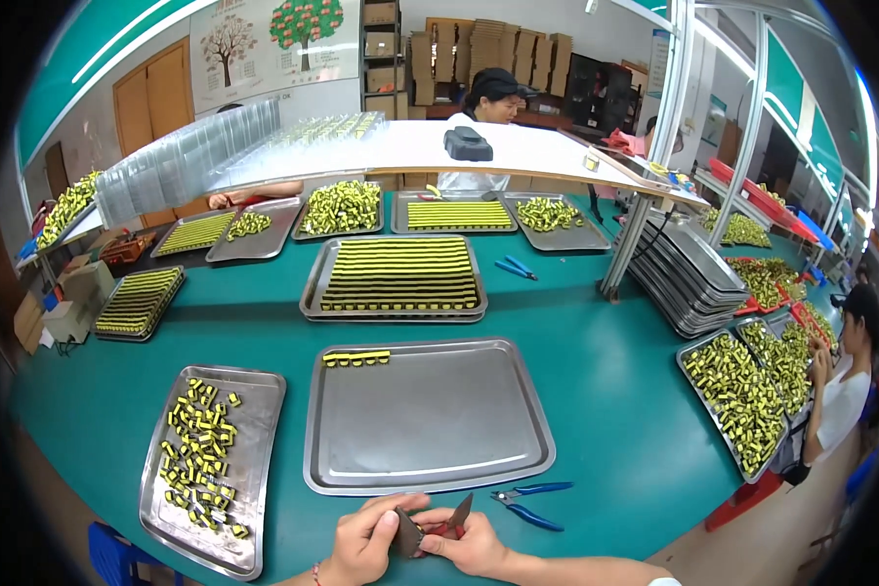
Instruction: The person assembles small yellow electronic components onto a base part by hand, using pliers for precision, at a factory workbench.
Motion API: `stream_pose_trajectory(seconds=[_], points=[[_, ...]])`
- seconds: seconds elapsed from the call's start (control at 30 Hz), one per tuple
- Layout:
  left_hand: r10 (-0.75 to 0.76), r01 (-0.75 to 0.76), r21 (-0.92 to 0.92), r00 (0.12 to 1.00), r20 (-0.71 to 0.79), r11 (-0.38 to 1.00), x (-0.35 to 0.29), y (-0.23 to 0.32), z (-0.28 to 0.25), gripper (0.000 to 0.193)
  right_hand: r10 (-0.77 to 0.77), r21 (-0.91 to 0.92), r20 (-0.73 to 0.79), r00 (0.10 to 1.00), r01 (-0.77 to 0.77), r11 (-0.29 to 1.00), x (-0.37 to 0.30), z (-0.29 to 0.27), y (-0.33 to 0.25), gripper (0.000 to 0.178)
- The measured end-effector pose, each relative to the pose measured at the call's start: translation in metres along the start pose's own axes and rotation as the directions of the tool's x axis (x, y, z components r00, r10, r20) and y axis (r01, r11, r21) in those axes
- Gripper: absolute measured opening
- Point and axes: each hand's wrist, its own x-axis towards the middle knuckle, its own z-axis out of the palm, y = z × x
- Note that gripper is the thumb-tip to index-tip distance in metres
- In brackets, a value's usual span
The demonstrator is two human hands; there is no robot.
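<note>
At the front edge of the green table, both my hands are close together. My left hand point(363, 543) is closed round a small dark part point(407, 533) with a trace of yellow on it. In my right hand point(479, 549) is a dark, pointed tool point(462, 512) with red on it, its kind unclear; the fingertips touch the dark part too. Just beyond lies a large metal tray point(430, 420) with a short row of yellow-and-black parts point(356, 359) in its far left corner. A narrower tray point(259, 469) to the left bears loose yellow-and-black parts point(200, 444).
Blue-handled cutters point(532, 506) lie right of my hands, another blue pair point(516, 268) farther back. Stacked trays point(396, 314) hold neat rows of parts. Full trays point(732, 400) stand at right near a person point(845, 381). A white shelf point(547, 151) spans the back, with another person point(493, 96) behind.
</note>
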Motion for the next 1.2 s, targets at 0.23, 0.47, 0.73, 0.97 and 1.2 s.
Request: stream_pose_trajectory(seconds=[0.23,0.47,0.73,0.97,1.2], points=[[0.163,-0.171,-0.068,0.981,-0.105,0.983,-0.007,-0.009,0.025,0.06,-0.292,-0.355,-0.256,0.922,0.191,0.915,-0.001,0.026,0.022,0.022],[0.232,-0.216,0.14,0.967,-0.11,0.966,-0.005,-0.006,0.018,0.05,-0.306,-0.322,-0.33,0.893,0.199,0.926,0.003,0.028,0.019,0.023],[0.214,-0.19,0.166,0.967,-0.138,0.968,0.0,-0.01,0.021,0.044,-0.266,-0.236,-0.313,0.912,0.197,0.952,0.004,0.026,0.01,0.022],[0.239,-0.216,0.207,0.967,-0.091,0.954,0.004,-0.001,0.031,0.046,-0.269,-0.169,-0.332,0.904,0.223,0.96,-0.004,0.022,0.005,0.024],[0.303,-0.293,0.208,0.953,-0.014,0.933,0.007,-0.032,0.01,0.058,-0.18,-0.333,-0.239,0.954,0.093,0.938,-0.004,0.017,0.002,0.031]])
